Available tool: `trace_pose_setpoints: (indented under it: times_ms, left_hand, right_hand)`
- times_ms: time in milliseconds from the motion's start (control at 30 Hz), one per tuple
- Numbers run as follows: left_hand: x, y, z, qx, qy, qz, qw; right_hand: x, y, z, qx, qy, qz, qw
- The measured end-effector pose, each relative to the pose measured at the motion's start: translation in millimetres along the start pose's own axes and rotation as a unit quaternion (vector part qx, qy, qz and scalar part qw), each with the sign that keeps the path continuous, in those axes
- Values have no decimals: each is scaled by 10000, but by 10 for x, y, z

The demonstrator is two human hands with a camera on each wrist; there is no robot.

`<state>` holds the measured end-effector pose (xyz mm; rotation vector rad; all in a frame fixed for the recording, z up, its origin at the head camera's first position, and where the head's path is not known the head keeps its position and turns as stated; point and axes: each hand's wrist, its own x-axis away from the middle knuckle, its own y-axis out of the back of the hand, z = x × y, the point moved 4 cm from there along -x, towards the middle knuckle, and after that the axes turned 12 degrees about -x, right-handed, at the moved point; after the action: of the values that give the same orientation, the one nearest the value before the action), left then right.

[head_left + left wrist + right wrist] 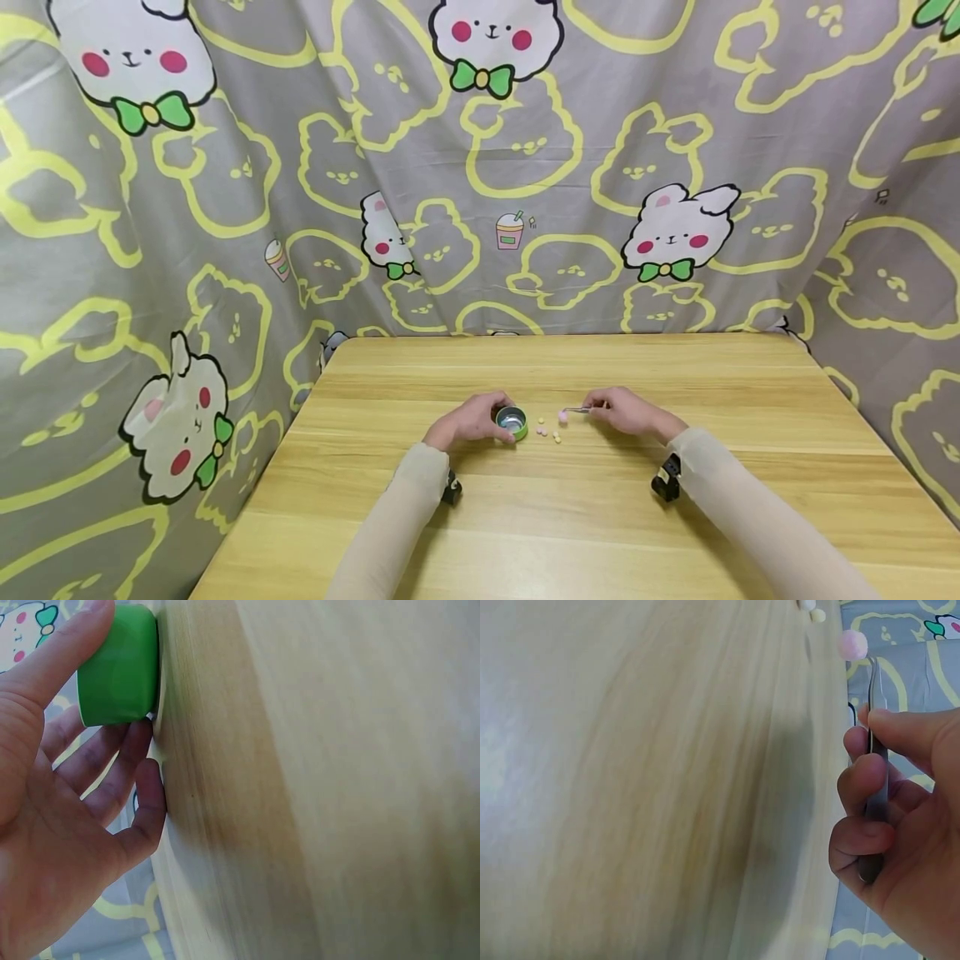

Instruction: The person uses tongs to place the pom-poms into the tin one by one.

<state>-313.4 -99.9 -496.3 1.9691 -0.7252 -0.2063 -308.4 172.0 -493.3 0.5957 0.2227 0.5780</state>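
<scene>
Our left hand grips a round green tin; at its three o'clock, our right hand pinches silver tweezers touching a pink ball.

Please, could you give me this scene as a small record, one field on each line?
left grip: curled around the green tin
right grip: holding metal tweezers
pink ball: at the tweezers' tip, seemingly lifted
tin position: upright, open side up
small balls: pink and yellow, between tin and tweezers
surface: wooden table
background: grey curtain, cartoon print
</scene>
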Motion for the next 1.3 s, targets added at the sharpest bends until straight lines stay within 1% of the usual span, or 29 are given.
trace_pose_setpoints:
  times_ms: [200,300,500,600,867,1067,1200,1300]
  left_hand:
    - [7,4,-1,-13,-30,-28,10000]
    - [13,7,-2,17,-21,-32,10000]
    - [16,9,8,49,20,-19,10000]
    - [14,6,15,12,41,-17,10000]
    - [2,5,12,31,58,-40,10000]
    - [-15,-13,25,76,54,-17,10000]
    - [-20,-17,31,102,67,-17,9999]
    - [-18,-17,28,87,61,-27,9999]
  right_hand:
    - [-35,-19,73,-7,109,-55,9999]
    - [-63,-30,134,0,171,-58,9998]
    - [-135,-42,266,-44,422,-27,9991]
    - [-177,-58,317,-39,455,-8,9990]
    - [-307,-154,427,-112,491,136,9986]
    - [-384,-234,472,-28,550,288,9981]
    - [-415,-271,513,69,567,312,9979]
    - [-442,-302,536,159,686,340,9969]
